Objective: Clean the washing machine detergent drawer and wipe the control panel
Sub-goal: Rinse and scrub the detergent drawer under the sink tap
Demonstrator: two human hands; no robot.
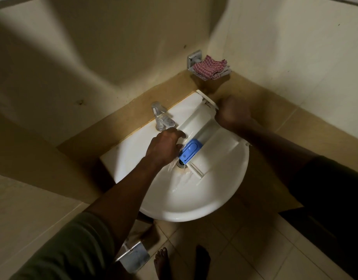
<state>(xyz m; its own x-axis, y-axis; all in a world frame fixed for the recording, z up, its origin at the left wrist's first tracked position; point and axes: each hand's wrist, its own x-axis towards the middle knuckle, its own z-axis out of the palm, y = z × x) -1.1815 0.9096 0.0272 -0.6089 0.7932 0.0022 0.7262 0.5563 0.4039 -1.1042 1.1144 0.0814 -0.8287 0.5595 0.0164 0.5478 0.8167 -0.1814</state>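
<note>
The white detergent drawer lies slantwise across the white sink, its front panel up at the back right. A blue insert sits in its lower end, over the drain. My right hand grips the drawer's upper end near the front panel. My left hand rests with curled fingers on the drawer's left edge, just beside the blue insert. Water splashes in the basin below that hand. What the left fingers hold, if anything, is hidden.
A chrome tap stands at the sink's back left. A red checked cloth lies on a metal wall holder in the corner. A tan ledge surrounds the sink. Bare feet and a metal object are on the tiled floor.
</note>
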